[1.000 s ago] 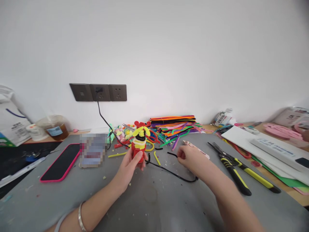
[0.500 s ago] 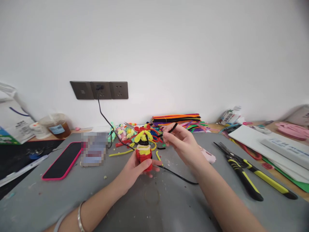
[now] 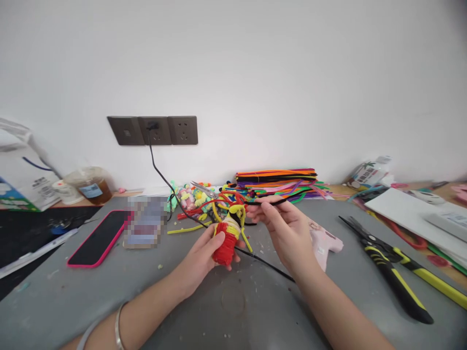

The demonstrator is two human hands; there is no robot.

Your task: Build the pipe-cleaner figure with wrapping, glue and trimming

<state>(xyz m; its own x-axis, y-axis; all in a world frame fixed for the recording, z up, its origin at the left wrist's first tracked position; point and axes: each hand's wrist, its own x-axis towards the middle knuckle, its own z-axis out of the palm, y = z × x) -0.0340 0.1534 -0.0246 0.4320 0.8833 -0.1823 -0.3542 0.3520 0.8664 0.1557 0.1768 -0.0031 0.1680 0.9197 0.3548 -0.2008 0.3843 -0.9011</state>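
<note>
A small figure of wound pipe cleaners [image 3: 225, 243], red below with yellow, cream and black toward its top, sits in the grip of my left hand [image 3: 206, 248]. The thumb presses on its red part, and the other fingers pass behind it. Up and to the right, my right hand [image 3: 280, 221] pinches a black pipe cleaner [image 3: 292, 196] between thumb and fingers. One end of that strip points left, just above the figure's top; whether it touches the figure I cannot tell. Loose yellow pipe cleaners [image 3: 188, 229] lie close by.
Behind the hands are bundled pipe cleaners [image 3: 277, 176], a colourful pile [image 3: 197, 197] and small scissors [image 3: 204, 188]. A black cable [image 3: 156, 167] crosses the table. Phone [image 3: 100, 238] at left; large black-and-yellow pliers-like cutters [image 3: 386, 262] and white sheets [image 3: 404, 211] at right.
The figure has tilted, its top leaning right and away, so more red shows. My right hand's black strip has swung to lie nearly level, its end nearer the figure. The view has shifted slightly.
</note>
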